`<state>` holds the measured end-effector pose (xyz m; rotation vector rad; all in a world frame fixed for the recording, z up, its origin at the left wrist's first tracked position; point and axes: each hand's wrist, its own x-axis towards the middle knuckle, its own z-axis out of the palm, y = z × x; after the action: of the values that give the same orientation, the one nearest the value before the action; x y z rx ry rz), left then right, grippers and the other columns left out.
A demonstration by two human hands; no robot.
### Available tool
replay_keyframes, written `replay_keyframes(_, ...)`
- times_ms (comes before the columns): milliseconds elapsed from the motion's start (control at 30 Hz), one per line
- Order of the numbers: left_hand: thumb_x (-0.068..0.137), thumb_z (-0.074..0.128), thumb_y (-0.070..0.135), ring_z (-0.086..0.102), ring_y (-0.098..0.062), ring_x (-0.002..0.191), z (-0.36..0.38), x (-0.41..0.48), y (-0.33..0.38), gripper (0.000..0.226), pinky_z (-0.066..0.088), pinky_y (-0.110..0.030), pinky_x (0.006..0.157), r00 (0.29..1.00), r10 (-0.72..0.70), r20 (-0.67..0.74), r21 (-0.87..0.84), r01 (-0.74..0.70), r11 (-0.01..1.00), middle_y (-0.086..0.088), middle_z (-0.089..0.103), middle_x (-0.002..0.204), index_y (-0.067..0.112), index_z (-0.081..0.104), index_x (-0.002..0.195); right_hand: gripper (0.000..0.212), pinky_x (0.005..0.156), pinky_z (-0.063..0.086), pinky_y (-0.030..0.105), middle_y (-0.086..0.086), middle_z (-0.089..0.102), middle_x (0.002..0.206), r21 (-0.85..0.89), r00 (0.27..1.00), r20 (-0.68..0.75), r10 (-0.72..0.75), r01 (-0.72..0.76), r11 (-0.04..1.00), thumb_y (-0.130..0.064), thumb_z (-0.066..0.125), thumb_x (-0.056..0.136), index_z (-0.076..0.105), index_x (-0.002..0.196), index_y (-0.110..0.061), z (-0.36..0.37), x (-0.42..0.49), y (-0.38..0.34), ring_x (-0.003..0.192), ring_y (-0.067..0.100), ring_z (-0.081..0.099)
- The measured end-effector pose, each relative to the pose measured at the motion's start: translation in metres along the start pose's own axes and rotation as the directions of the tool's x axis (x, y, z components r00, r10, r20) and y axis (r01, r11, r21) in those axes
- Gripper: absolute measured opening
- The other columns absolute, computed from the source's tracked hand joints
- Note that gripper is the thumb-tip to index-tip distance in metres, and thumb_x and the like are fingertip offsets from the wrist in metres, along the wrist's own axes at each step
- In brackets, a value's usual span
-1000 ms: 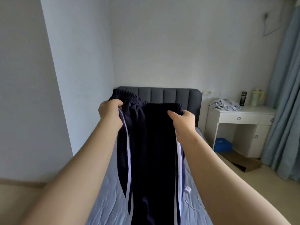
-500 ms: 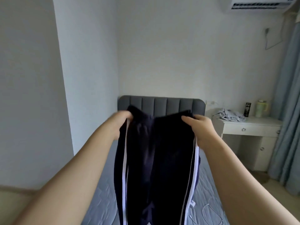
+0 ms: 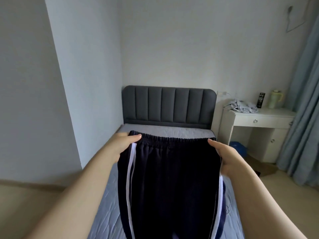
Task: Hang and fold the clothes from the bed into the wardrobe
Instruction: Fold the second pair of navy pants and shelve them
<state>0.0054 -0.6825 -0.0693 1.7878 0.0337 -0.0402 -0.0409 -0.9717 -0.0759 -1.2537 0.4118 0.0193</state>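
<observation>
"Navy cloth with white side stripes: one pair of track trousers (image 3: 170, 178), held up over the bed (image 3: 107, 204) by the elastic waistband, legs hanging towards the mattress."

"Both hands on it?"

"Two. The left hand (image 3: 120, 147) pinched the waistband's left corner, thumb on top. The right hand (image 3: 226, 157) gripped the right side."

"And the desk (image 3: 262, 116)?"

"One crumpled pale garment (image 3: 241, 106) at its left edge, one black can (image 3: 260, 100) and one pale jug (image 3: 275, 99) along the back edge."
</observation>
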Motion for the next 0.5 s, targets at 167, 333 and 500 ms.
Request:
replay_keyframes(167,0.092,0.056,0.023,0.055,-0.014,0.085,0.015,-0.007,-0.016,0.012,0.04,-0.026,0.076,0.999,0.033,0.014,0.172,-0.035,0.984,0.002,0.062,0.09,0.014,0.06,0.086,0.025,0.066,0.056,0.035,0.018,0.07,0.098,0.004,0.998,-0.056,-0.015,0.015,1.0,-0.016,0.063,0.088,0.064,0.107,0.0,-0.006,0.002,0.028,0.082,0.028,0.069)
replay_keyframes(333,0.091,0.058,0.02,0.055,-0.022,0.073,0.043,-0.023,-0.053,0.015,0.042,-0.027,0.064,0.972,-0.228,-0.063,-0.089,0.222,0.971,-0.011,0.059,0.087,0.006,0.054,0.095,0.021,0.051,0.055,0.029,0.018,0.069,0.089,0.009,0.997,-0.071,0.032,-0.032,0.999,-0.013,0.064,0.087,0.061,0.102,0.001,-0.002,-0.004,0.06,0.068,0.026,0.067)
replay_keyframes(500,0.085,0.062,0.015,0.051,-0.018,0.069,0.082,-0.051,-0.079,0.012,0.038,-0.027,0.06,0.964,-0.082,-0.254,-0.04,0.074,0.996,0.002,0.055,0.076,0.019,0.05,0.083,0.011,0.065,0.049,0.037,0.015,0.059,0.074,-0.011,1.0,-0.023,-0.003,0.002,1.0,-0.012,0.063,0.086,0.054,0.081,-0.008,0.012,-0.014,0.096,0.065,0.026,0.059)
